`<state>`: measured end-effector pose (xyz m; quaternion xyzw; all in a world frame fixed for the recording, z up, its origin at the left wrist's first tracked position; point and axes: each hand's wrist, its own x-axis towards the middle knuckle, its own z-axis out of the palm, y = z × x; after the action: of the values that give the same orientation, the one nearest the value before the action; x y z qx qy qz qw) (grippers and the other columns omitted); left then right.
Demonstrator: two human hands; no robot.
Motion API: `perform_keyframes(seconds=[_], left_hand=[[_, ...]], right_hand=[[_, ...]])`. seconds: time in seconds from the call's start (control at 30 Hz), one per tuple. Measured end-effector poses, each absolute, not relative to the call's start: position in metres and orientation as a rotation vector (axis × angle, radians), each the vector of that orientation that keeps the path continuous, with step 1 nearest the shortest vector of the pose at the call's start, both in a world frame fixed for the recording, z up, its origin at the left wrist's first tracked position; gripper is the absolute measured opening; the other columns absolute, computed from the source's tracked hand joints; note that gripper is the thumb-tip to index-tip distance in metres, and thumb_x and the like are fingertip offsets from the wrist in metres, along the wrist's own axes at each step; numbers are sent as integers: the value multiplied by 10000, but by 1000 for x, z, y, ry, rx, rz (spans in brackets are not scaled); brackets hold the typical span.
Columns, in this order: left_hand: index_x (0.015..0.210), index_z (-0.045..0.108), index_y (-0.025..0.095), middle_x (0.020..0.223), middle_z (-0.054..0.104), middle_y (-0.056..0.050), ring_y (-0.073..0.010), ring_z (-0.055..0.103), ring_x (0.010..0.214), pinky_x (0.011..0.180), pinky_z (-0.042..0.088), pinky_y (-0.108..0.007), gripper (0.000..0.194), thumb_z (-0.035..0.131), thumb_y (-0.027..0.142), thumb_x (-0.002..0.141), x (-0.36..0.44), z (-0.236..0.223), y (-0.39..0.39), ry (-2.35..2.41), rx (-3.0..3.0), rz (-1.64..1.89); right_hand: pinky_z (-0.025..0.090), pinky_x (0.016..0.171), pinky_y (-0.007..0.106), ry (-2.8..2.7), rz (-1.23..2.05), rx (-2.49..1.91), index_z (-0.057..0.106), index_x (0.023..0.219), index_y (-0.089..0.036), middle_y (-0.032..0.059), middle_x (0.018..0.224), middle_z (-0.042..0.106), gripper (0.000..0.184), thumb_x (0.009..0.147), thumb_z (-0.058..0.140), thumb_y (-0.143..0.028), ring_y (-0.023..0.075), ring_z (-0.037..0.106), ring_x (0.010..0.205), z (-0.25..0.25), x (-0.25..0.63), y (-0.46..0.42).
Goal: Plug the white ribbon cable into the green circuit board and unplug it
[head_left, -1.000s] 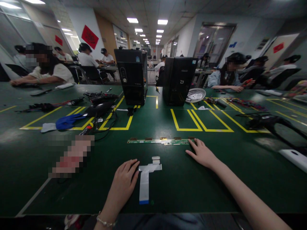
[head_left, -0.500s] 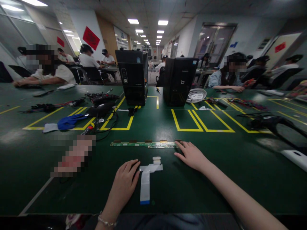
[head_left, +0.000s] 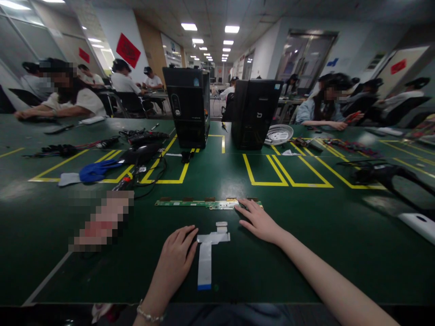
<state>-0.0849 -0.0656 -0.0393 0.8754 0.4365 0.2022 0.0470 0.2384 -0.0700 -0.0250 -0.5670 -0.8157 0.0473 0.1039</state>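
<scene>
My left hand (head_left: 179, 251) lies on the green table, its fingers stretched out beside a white flat ribbon cable (head_left: 205, 265) with a blue end. The fingertips reach the cable's left edge; whether they touch it I cannot tell. Farther from me, a long narrow green circuit board (head_left: 183, 204) with brown and gold tabs lies crosswise. My right hand (head_left: 260, 220) is spread over the board's right part, fingertips at its surface near the gold tab and covering some of it. Nothing is gripped in either hand.
Two black computer towers (head_left: 186, 108) stand at the back, beside a white basket (head_left: 279, 134). Left are a blue glove (head_left: 98, 170), black cables and a blurred-out patch (head_left: 105, 219). A white device (head_left: 419, 228) lies at the right edge. Other people sit around the tables behind.
My right hand has moved left along the circuit board, uncovering its right end. My left hand, the ribbon cable and the board stay in place.
</scene>
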Motion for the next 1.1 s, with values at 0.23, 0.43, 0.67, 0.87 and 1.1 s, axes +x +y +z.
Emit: perform_keyframes(seconds=[0.23, 0.43, 0.67, 0.87, 1.1], left_hand=[[1268, 578, 198, 1295, 574, -83, -268, 510, 1204, 1021, 426, -493, 343, 441, 283, 965, -85, -39, -66, 1339, 2658, 626], [1254, 590, 196, 1276, 587, -87, -266, 528, 1182, 1019, 432, -492, 336, 448, 273, 960, -86, -40, -65, 1323, 2658, 662], [1278, 560, 202, 1319, 548, -95, -278, 480, 1249, 1028, 436, -508, 340, 434, 267, 968, -70, -30, -73, 1205, 2651, 688], [1311, 516, 225, 1383, 484, -93, -278, 459, 1269, 1031, 441, -482, 372, 487, 206, 941, -28, -15, -87, 1024, 2670, 617], [1364, 452, 182, 1354, 521, -119, -291, 487, 1245, 1039, 430, -492, 441, 513, 205, 928, -17, -21, -88, 1016, 2702, 450]], right_hand=[[188, 1159, 524, -2405, 220, -1647, 310, 1493, -272, 77, 1561, 242, 635, 936, 400, -563, 285, 185, 1433, -22, 236, -80], [162, 1165, 522, -2425, 281, -1613, 293, 1499, -269, 85, 1572, 207, 676, 917, 424, -586, 285, 155, 1441, -21, 233, -88], [153, 1167, 519, -2414, 309, -1595, 302, 1494, -282, 70, 1572, 213, 660, 918, 430, -580, 276, 147, 1444, -21, 233, -87], [178, 1165, 500, -2398, 267, -1609, 369, 1463, -274, 79, 1548, 277, 564, 956, 388, -521, 255, 196, 1433, -22, 232, -85], [218, 1153, 509, -2399, 233, -1591, 398, 1446, -275, 76, 1523, 329, 526, 962, 397, -483, 254, 227, 1423, -22, 234, -84]])
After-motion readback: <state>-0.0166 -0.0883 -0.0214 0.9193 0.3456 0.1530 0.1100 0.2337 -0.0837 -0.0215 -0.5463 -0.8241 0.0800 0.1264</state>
